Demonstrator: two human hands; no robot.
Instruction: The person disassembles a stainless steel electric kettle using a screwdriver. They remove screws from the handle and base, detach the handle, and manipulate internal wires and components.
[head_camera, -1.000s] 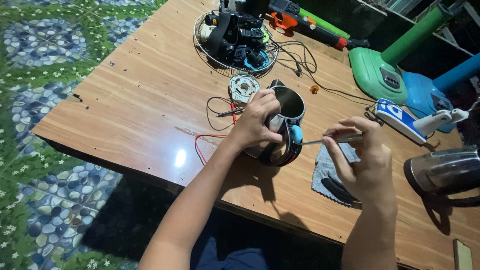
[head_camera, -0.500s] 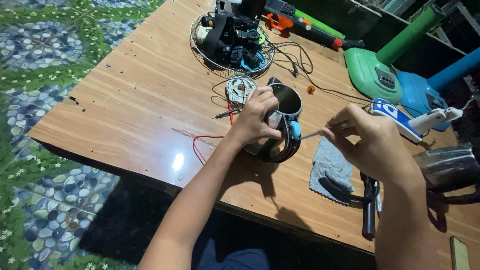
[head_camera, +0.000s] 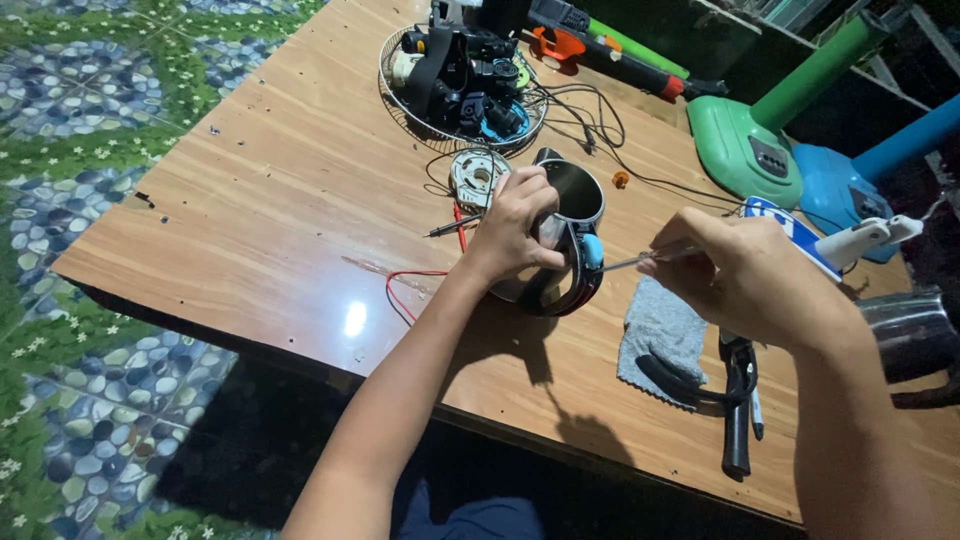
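While gripped at its rim by the left hand (head_camera: 515, 225), stainless-steel electric kettle (head_camera: 560, 240) sitting near the middle of the wooden table (head_camera: 270, 210), tipped a little toward the camera, black handle with a blue button facing the right side. Left fingers curled over the rim and closed on the kettle body, thumb on the near wall. Right hand (head_camera: 745, 280) closed in a pinch around a thin metal screwdriver (head_camera: 640, 260), shaft reaching left, tip at or just beside the blue button on the handle; cannot tell whether tip and button actually touch.

Just behind the kettle, lying flat: round pale kettle base plate (head_camera: 478, 177) with wiring. Beside it, red and black probe leads (head_camera: 440, 250) trailing across the wood toward the near edge. Farther back, a round wire fan guard (head_camera: 400, 85) holding a heap of black motor parts (head_camera: 455, 65), black cables running off it to the right. Small orange part (head_camera: 621, 181) just right of the kettle.

Below the right hand: grey cloth (head_camera: 655, 335) spread flat, a curved black piece resting on its near edge, black-handled pliers (head_camera: 738, 400) just right of it, handles pointing at the near table edge. At the far right: green fan base (head_camera: 750, 150), blue fan base (head_camera: 835, 190), and a second steel kettle (head_camera: 905, 330) partly hidden by the right forearm. Patterned green and blue floor (head_camera: 90, 130) left of the table.
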